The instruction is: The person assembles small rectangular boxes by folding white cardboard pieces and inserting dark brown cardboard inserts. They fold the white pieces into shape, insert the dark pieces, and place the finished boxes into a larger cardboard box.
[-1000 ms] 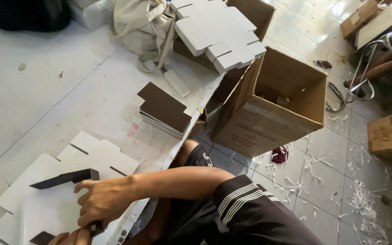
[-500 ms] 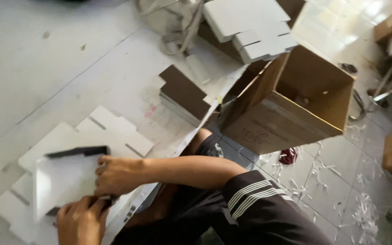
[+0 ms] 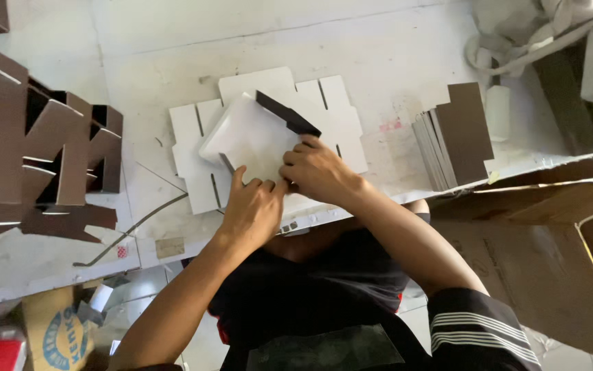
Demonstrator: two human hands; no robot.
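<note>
A small white cardboard box (image 3: 252,137) with dark inner flaps lies half-folded on a stack of flat white die-cut blanks (image 3: 324,103) on the white table (image 3: 379,48). My left hand (image 3: 252,209) presses on the box's near edge. My right hand (image 3: 317,168) grips its right side, fingers curled over a dark flap. Both hands are touching the same box.
Several folded brown-sided boxes (image 3: 35,151) stand stacked at the left. A pile of flat dark blanks (image 3: 458,137) lies at the right of the table. A large open brown carton (image 3: 571,233) sits at the lower right. A cable (image 3: 138,223) crosses the table's near edge.
The view has swung left, bringing the stacked boxes in. Both hands have come together on the white box, and its dark flap now stands up at the far right corner.
</note>
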